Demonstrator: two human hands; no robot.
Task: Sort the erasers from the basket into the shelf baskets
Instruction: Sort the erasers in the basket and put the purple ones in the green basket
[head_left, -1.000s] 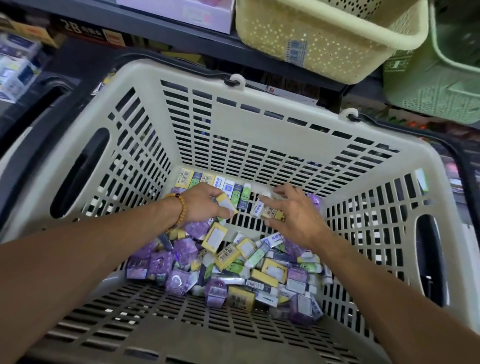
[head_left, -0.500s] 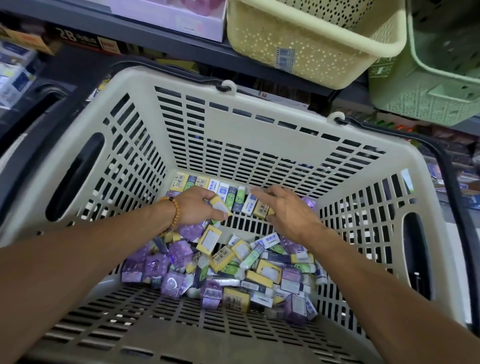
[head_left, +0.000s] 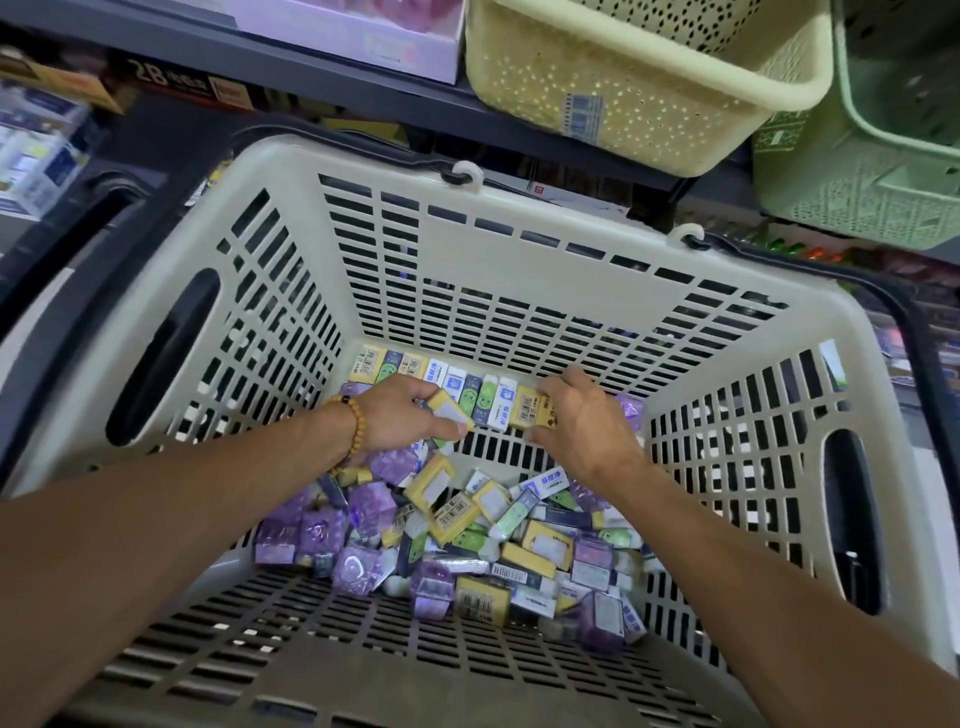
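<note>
While both arms reach deep into the slatted basket (head_left: 223, 312), the head view shows a row of erasers (head_left: 441, 379) stood on edge against the far wall, probably lined up so that like wrappers can be lifted out together. The left hand (head_left: 400, 421) curls its fingers and thumb round a yellow-sleeved eraser (head_left: 451, 413) at the near side of that row, apparently about to add it or pull it clear; which, I cannot tell. The right hand (head_left: 582, 426) grips the yellow end block of the row (head_left: 530, 410) with fingers bent over its top, likely bracing the line upright. Nearer the person lies the unsorted heap (head_left: 467, 540) of purple, yellow and green packets. Above wait the cream shelf basket (head_left: 644, 98) and the green shelf basket (head_left: 862, 176); their insides are hidden.
</note>
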